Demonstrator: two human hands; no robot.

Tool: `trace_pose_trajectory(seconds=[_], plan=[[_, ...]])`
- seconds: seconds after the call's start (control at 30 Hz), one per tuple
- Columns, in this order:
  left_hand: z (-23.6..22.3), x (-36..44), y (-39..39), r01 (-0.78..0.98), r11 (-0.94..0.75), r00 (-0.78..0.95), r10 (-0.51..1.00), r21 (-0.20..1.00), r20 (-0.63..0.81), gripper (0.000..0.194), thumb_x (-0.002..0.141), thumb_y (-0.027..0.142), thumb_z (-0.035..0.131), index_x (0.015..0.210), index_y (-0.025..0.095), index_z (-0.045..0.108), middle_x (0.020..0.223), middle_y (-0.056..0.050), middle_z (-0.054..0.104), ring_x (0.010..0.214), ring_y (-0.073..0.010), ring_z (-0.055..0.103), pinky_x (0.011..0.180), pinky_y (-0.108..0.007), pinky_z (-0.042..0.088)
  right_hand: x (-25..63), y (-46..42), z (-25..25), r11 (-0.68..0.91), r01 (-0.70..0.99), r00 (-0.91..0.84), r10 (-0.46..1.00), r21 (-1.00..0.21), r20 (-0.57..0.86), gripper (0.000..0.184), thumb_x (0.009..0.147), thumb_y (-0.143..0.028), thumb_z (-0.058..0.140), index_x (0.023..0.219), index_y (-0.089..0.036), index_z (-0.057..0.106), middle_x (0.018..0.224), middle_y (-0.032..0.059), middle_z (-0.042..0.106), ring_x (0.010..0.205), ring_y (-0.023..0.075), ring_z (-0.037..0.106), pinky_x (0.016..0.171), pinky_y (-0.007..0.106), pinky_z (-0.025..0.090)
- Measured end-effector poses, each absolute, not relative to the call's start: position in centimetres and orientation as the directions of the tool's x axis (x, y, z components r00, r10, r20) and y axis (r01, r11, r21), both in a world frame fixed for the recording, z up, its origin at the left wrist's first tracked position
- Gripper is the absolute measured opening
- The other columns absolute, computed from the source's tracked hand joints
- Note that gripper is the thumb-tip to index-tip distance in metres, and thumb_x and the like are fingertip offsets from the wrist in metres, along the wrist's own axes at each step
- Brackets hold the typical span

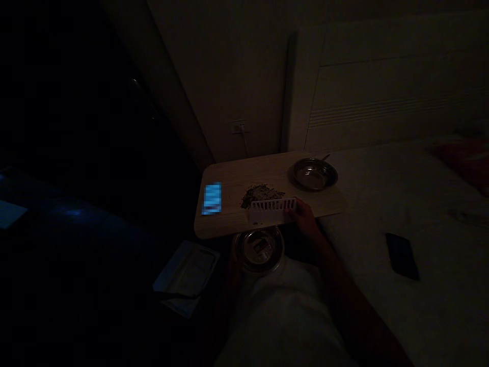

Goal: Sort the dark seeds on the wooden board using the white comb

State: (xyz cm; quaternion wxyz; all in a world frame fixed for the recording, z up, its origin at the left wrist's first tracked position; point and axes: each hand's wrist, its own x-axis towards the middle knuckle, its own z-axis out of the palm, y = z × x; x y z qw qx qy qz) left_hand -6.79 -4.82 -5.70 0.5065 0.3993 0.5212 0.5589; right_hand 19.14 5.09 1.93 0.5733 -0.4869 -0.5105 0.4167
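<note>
Right hand (303, 214) with fingers clamped on white slotted tray (265, 217), tray at near edge of wooden table (229, 181), beside dark grainy pile (262, 193), left hand (236, 265) at metal bowl (277, 254), its fingers too dark to tell

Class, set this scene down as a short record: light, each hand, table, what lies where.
Light: dim
Right hand: holds white slotted piece
Left hand: by lower bowl's left rim; grip too dark to tell
Table: bright screen left, grainy pile mid, second bowl right
Lower bowl: at table's near edge
</note>
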Motion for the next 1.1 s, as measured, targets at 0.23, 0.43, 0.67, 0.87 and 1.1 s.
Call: trace_pose_trajectory(seconds=[0.23,0.43,0.67,0.87,1.1], plan=[[-5.02,-6.81,-5.41,-0.173,0.058,-0.153,0.985,0.983,-0.085,0.079,0.078,0.059,0.073,0.147,0.026,0.055,0.160,-0.010,0.051,0.151,-0.0371,0.039,0.124,-0.049,0.032,19.15,4.97,2.05,0.143,-0.006,0.113,0.983,-0.990,0.141,0.026,0.068,-0.039,0.077,0.088,-0.023,0.071,0.085,0.0027,0.073,0.079,0.0226,0.063,0.075,0.036,0.053],[-5.82,-6.79,-5.26,-0.167,0.043,-0.173,0.982,0.985,-0.072,0.076,0.078,0.056,0.074,0.144,0.024,0.058,0.157,-0.012,0.054,0.149,-0.0370,0.042,0.124,-0.051,0.032,19.08,4.80,2.34,0.136,-0.005,0.104,0.985,-0.991,0.135,0.025,0.068,-0.039,0.076,0.086,-0.022,0.071,0.083,0.0023,0.072,0.079,0.0223,0.062,0.076,0.037,0.052],[-5.63,-6.74,-5.20,-0.143,0.052,-0.154,0.985,0.988,-0.074,0.075,0.081,0.062,0.068,0.147,0.028,0.055,0.158,-0.009,0.053,0.151,-0.0344,0.041,0.124,-0.046,0.033,19.29,4.89,2.24,0.109,-0.027,0.091,0.990,-0.994,0.106,0.028,0.065,-0.038,0.079,0.087,-0.023,0.072,0.085,0.0020,0.074,0.081,0.0227,0.064,0.077,0.037,0.054],[-5.73,-6.62,-4.65,-0.121,0.063,-0.179,0.980,0.991,-0.084,0.078,0.077,0.062,0.071,0.145,0.027,0.056,0.156,-0.010,0.054,0.152,-0.0347,0.039,0.125,-0.047,0.032,19.39,4.74,2.55,0.090,-0.050,0.058,0.995,-0.995,0.087,0.026,0.065,-0.038,0.079,0.085,-0.022,0.072,0.084,0.0019,0.074,0.079,0.0218,0.064,0.076,0.036,0.053],[-5.65,-6.68,-4.87,-0.128,0.061,-0.189,0.978,0.990,-0.085,0.073,0.075,0.058,0.074,0.139,0.026,0.060,0.157,-0.010,0.054,0.152,-0.0357,0.038,0.126,-0.048,0.030,19.84,4.84,2.48,0.121,-0.105,0.225,0.970,-0.987,0.094,0.033,0.067,-0.041,0.079,0.092,-0.023,0.070,0.093,0.0039,0.075,0.086,0.0241,0.066,0.082,0.039,0.053]])
